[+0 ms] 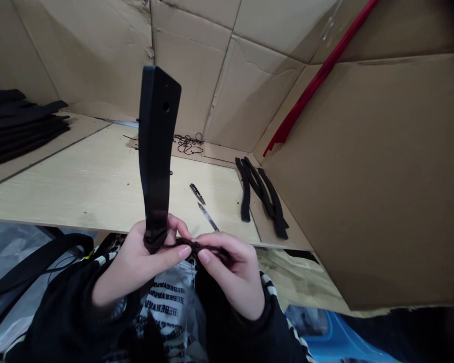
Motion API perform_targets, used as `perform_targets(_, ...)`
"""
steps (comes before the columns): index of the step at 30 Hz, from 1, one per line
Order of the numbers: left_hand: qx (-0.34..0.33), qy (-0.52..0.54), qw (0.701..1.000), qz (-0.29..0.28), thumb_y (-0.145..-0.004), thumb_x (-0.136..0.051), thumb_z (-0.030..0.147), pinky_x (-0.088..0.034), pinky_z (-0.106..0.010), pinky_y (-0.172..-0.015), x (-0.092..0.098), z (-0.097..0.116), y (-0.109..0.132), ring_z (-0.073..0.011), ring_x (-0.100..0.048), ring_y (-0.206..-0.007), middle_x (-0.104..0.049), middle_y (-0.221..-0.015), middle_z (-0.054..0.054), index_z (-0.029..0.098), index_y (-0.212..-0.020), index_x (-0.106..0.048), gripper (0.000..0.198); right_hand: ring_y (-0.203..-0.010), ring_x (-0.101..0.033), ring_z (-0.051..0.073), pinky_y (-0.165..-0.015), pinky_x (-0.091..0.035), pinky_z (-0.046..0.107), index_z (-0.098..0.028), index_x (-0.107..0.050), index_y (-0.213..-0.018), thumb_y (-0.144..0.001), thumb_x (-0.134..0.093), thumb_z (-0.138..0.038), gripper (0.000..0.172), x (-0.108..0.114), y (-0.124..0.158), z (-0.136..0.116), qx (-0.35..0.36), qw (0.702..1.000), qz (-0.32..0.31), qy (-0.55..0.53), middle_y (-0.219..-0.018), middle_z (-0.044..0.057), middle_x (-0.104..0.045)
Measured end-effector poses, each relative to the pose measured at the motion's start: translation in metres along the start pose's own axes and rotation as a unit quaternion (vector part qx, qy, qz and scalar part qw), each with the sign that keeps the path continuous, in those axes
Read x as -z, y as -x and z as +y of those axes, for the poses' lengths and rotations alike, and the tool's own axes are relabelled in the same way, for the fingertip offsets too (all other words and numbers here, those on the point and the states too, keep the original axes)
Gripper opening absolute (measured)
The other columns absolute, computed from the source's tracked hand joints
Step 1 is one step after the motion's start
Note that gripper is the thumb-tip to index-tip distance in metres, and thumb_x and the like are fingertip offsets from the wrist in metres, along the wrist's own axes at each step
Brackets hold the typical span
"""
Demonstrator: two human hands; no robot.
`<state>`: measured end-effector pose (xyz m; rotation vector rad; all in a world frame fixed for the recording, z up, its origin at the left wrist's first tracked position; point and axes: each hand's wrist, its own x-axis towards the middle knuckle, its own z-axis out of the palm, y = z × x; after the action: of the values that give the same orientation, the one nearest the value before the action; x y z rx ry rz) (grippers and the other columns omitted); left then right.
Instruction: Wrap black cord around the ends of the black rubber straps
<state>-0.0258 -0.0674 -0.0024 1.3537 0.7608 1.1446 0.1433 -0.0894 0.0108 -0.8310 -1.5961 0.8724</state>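
Note:
My left hand (139,262) is closed around the lower end of a long black curved bar (157,151), which stands nearly upright and has a small hole near its top. Its thumb and index finger also pinch a dark twisted cord (193,247) at the bar's foot. From the other side my right hand (232,272) grips the same cord between thumb and fingers, close to the left fingertips. Most of the cord is hidden by the fingers, so its exact form is unclear.
On the pale table lie a black-handled tool (197,193) and a thin metal blade (208,217). Several black curved bars (267,194) rest at the right, with a stack of dark strips (22,118) at the left. Loose thread (191,143) lies near the cardboard wall (189,65).

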Motion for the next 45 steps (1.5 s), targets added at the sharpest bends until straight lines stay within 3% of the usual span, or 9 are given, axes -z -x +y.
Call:
perform_targets(3, 0.010, 0.015, 1.000, 0.004, -0.071, -0.073, 0.026, -0.034, -0.013, -0.049, -0.002, 0.003, 0.001, -0.0049, -0.040, -0.053, -0.041, -0.060, 0.007, 0.021, -0.074, -0.060, 0.015, -0.057, -0.054, 0.009, -0.050, -0.039, 0.020, -0.016, -0.070, -0.088, -0.079, -0.063, -0.016, 0.011, 0.000, -0.001, 0.000, 0.033, 0.998, 0.007, 0.060, -0.068, 0.002, -0.062)
perform_targets(15, 0.018, 0.032, 0.999, -0.009, -0.069, -0.073, 0.019, -0.034, -0.014, -0.048, -0.005, 0.004, 0.000, -0.0058, -0.036, -0.050, -0.040, -0.051, 0.007, 0.019, -0.074, -0.060, 0.014, -0.066, -0.055, 0.011, -0.059, -0.045, 0.024, -0.015, -0.068, -0.096, -0.076, -0.063, -0.006, 0.023, -0.002, 0.004, -0.002, 0.162, 0.958, 0.043, 0.232, -0.073, 0.003, -0.058)
perform_targets(23, 0.024, 0.031, 0.999, -0.037, -0.072, -0.071, 0.021, -0.033, -0.014, -0.049, -0.003, 0.003, 0.004, -0.0058, -0.033, -0.050, -0.039, -0.052, 0.008, 0.020, -0.074, -0.057, 0.014, -0.067, -0.055, 0.012, -0.060, -0.045, 0.026, -0.012, -0.066, -0.088, -0.074, -0.064, -0.005, 0.017, -0.003, 0.003, -0.005, 0.188, 0.953, 0.034, 0.237, -0.075, 0.005, -0.062)
perform_targets(27, 0.025, 0.039, 0.998, -0.053, -0.075, -0.069, 0.029, -0.030, -0.014, -0.047, -0.002, 0.003, 0.005, -0.0057, -0.031, -0.049, -0.036, -0.052, 0.008, 0.019, -0.074, -0.055, 0.017, -0.066, -0.058, 0.012, -0.060, -0.047, 0.025, -0.015, -0.067, -0.092, -0.084, -0.054, -0.013, 0.015, 0.004, -0.001, -0.003, 0.139, 0.984, -0.027, 0.103, -0.071, 0.003, -0.062)
perform_targets(29, 0.021, 0.043, 0.997, -0.060, -0.075, -0.069, 0.030, -0.029, -0.015, -0.047, -0.001, 0.004, 0.005, -0.0056, -0.030, -0.048, -0.034, -0.051, 0.008, 0.019, -0.073, -0.054, 0.018, -0.066, -0.059, 0.011, -0.061, -0.047, 0.024, -0.018, -0.066, -0.097, -0.087, -0.050, -0.010, 0.021, 0.005, -0.002, -0.001, 0.123, 0.990, -0.019, 0.071, -0.071, 0.002, -0.064)
perform_targets(37, 0.047, 0.082, 0.991, -0.093, -0.074, -0.069, 0.028, -0.030, -0.017, -0.047, -0.001, 0.005, 0.003, -0.0063, -0.031, -0.049, -0.035, -0.052, 0.007, 0.018, -0.073, -0.054, 0.018, -0.072, -0.059, 0.013, -0.064, -0.049, 0.027, -0.017, -0.070, -0.093, -0.077, -0.061, -0.003, 0.023, 0.008, -0.008, -0.006, 0.226, 0.960, -0.044, 0.158, -0.078, 0.004, -0.067)
perform_targets(45, 0.069, 0.081, 0.990, -0.097, -0.073, -0.067, 0.024, -0.028, -0.017, -0.048, -0.002, 0.008, 0.004, -0.0069, -0.031, -0.051, -0.036, -0.055, 0.006, 0.018, -0.072, -0.055, 0.014, -0.072, -0.060, 0.013, -0.067, -0.051, 0.025, -0.013, -0.068, -0.084, -0.075, -0.066, -0.007, 0.011, 0.015, -0.011, -0.007, 0.244, 0.949, -0.076, 0.184, -0.074, 0.005, -0.067)
